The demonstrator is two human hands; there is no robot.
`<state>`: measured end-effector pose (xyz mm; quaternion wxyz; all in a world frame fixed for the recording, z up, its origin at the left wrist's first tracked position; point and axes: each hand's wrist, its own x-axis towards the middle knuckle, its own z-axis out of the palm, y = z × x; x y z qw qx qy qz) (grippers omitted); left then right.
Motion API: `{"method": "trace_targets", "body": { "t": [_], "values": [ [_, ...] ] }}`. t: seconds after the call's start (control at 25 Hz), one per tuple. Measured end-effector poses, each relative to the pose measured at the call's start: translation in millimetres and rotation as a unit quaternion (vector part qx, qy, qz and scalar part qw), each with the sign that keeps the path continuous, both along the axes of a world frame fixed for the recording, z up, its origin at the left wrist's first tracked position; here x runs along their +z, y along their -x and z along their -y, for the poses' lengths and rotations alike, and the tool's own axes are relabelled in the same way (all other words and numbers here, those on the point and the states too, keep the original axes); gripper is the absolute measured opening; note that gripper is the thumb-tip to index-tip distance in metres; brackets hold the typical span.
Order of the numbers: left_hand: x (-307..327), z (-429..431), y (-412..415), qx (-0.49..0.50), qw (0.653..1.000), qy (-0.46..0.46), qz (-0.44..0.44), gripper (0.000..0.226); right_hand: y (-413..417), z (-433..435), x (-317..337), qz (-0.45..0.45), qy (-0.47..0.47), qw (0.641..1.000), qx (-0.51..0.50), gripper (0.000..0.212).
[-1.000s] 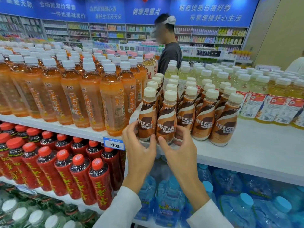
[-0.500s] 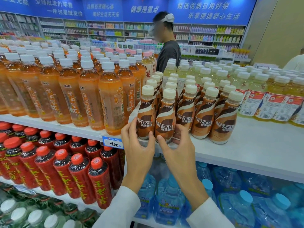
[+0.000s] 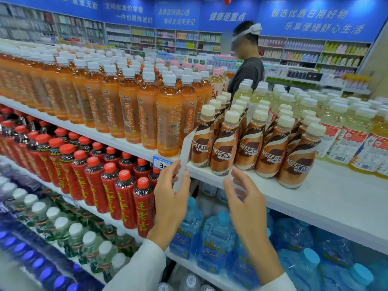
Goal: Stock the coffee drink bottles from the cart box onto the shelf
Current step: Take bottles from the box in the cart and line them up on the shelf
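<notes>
Hands (image 3: 172, 198) (image 3: 245, 206) drawn off coffee bottles (image 3: 222, 148); fingers (image 3: 230, 186) slack, empty.

Left hand (image 3: 171, 198), right hand (image 3: 245, 206) relaxed, apparently clear of coffee bottles (image 3: 222, 148).

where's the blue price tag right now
In the head view, the blue price tag sits on the front edge of the upper shelf, below the orange tea bottles and left of the coffee drink bottles, just above the left hand.

Coffee bottles (image 3: 222, 143) on shelf (image 3: 336, 198), right of tea bottles (image 3: 147, 114).
</notes>
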<state>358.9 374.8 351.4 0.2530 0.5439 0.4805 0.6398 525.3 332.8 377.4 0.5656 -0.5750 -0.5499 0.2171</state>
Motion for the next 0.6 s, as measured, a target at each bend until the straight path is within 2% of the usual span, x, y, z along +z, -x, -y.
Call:
{"method": "trace_targets", "body": {
  "t": [0.32,0.48,0.6],
  "values": [
    [-59.5,154.9,62.6,0.162,0.978,0.120,0.049,0.027,16.4,86.8,-53.4,-0.067,0.074,0.984,0.148,0.043],
    [-108.6,258.2,104.2,0.256,0.938,0.217,0.084,0.028,59.5,124.8,-107.9,-0.077,0.168,0.954,0.235,0.023],
    [-142.9,325.7,135.3,0.334,0.894,0.276,0.115,0.020,102.3,149.0,-142.9,-0.056,0.276,0.910,0.305,0.024]
  ]
}}
